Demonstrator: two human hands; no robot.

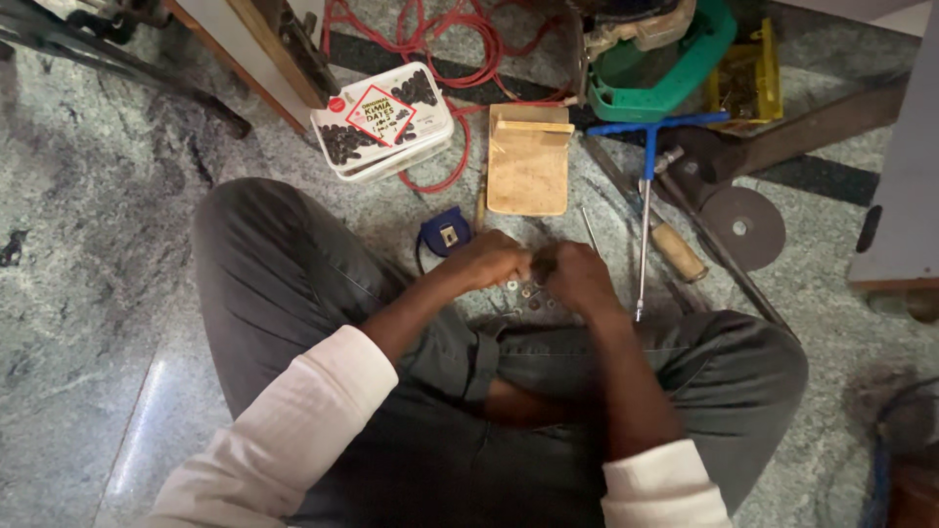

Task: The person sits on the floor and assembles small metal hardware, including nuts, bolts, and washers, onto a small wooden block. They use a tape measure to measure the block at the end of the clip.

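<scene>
Hands, left (489,259) and right (577,276), together above several small washers (528,291).

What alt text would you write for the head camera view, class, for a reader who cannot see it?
A person sits cross-legged on a stone floor, left hand and right hand together over small metal washers. Around lie a blue tape measure, a wooden block, a blue T-handle wrench, a cutting disc and a white plastic box.
</scene>
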